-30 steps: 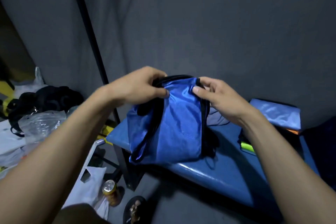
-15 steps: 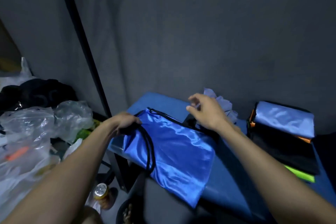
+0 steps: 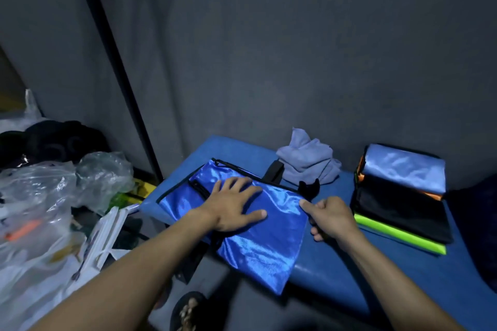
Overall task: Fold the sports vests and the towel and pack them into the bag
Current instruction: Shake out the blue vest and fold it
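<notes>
A shiny blue vest with black trim (image 3: pixel 266 239) lies spread on the blue bench (image 3: pixel 336 277), its lower corner hanging over the front edge. My left hand (image 3: pixel 234 207) presses flat on its middle with fingers spread. At the vest's right edge, my right hand (image 3: pixel 329 217) pinches the fabric between thumb and curled fingers. A crumpled grey-blue towel (image 3: pixel 309 161) sits behind the vest by the wall. At the right stands a stack of folded vests (image 3: pixel 400 196): light blue on top, then orange, black and lime green.
A small black item (image 3: pixel 309 188) lies between towel and vest. Clear plastic bags (image 3: pixel 53 196) and dark clothing (image 3: pixel 53 140) are heaped at the left. A black pole (image 3: pixel 115 62) runs along the grey wall. A sandalled foot (image 3: pixel 188 312) shows below the bench.
The vest, held up in both hands a second ago, now lies flat on the bench. My left hand moved onto its middle and my right hand dropped to its right edge.
</notes>
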The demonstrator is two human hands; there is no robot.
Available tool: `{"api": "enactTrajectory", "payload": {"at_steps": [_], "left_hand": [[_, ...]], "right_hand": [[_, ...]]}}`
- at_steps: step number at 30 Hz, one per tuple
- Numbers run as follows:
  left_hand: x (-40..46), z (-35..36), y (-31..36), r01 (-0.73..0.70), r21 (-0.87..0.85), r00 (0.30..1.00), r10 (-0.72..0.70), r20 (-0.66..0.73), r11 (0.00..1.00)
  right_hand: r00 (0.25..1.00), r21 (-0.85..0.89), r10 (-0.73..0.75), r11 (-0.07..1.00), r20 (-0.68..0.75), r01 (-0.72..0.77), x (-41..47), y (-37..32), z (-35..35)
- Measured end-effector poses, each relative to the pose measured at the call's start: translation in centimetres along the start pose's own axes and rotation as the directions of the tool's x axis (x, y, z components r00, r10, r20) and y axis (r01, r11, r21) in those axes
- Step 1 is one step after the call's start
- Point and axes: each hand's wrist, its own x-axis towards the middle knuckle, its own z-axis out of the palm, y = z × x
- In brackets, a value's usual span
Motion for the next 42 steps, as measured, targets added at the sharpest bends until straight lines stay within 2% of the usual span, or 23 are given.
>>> {"api": "enactTrajectory", "payload": {"at_steps": [2,6,8,10,14,19,23,28,30,33,35,37,39,42], "left_hand": [[-0.1,0.7,-0.6,0.021,0.028,0.999,-0.022,0.023,0.999],[-0.8,0.8,-2.7,0.119,0.049,0.993,-0.118,-0.024,0.992],[-1.5,1.0,-3.1,0.113,0.059,0.993,-0.113,-0.016,0.992],[-1.7,0.8,-3.3,0.084,0.04,0.995,-0.081,-0.058,0.996],[-0.9,-0.4,-4.8,0.181,0.013,0.945,-0.171,-0.279,0.983],[0.4,-0.7,-6.0,0.261,0.069,0.943,-0.239,-0.231,0.963],[1.6,-0.6,-6.1,0.308,0.063,0.921,-0.28,-0.272,0.949],[2.5,-1.1,-6.0,0.371,0.142,0.911,-0.329,-0.249,0.918],[2.8,-1.2,-5.3,0.339,0.17,0.906,-0.272,-0.326,0.925],[2.8,-1.1,-2.8,0.089,0.091,0.899,-0.041,-0.436,0.992],[2.5,-0.6,-0.9,-0.056,0.035,0.931,0.065,-0.36,0.998],[2.2,0.4,0.2,-0.043,0.051,0.985,0.051,-0.168,0.998],[2.0,1.1,0.5,0.013,0.071,1.0,-0.012,-0.014,0.997],[1.6,1.4,2.2,-0.022,0.071,0.998,0.018,0.068,0.997]], "right_hand": [[1.0,0.099,0.005,0.995,-0.028,-0.002,0.1,0.0,0.6],[0.998,0.309,0.013,0.951,-0.069,0.009,0.8,-0.4,1.0],[0.994,0.362,0.013,0.932,-0.105,0.026,1.1,-0.6,0.6],[0.994,0.38,0.028,0.925,-0.108,0.015,1.2,-0.6,0.1],[0.992,0.382,0.082,0.917,0.092,-0.112,0.7,-0.6,-0.1],[0.97,0.312,0.124,0.932,0.21,-0.186,0.2,-0.5,-0.6],[0.973,0.296,0.122,0.938,0.198,-0.178,0.3,0.0,-0.5],[0.979,0.33,0.125,0.928,0.16,-0.172,0.4,0.2,-0.1],[0.975,0.375,0.124,0.908,0.186,-0.187,0.2,0.1,-0.1],[0.962,0.44,0.125,0.869,0.243,-0.224,-0.2,-0.1,-0.2],[0.957,0.48,0.124,0.844,0.263,-0.241,-0.4,-0.3,0.0],[0.959,0.536,0.106,0.811,0.263,-0.236,-0.8,-0.6,0.5],[0.967,0.6,0.067,0.773,0.245,-0.206,-1.3,-1.0,0.9],[0.981,0.666,-0.018,0.737,0.195,-0.119,-2.3,-2.3,0.4]]}}
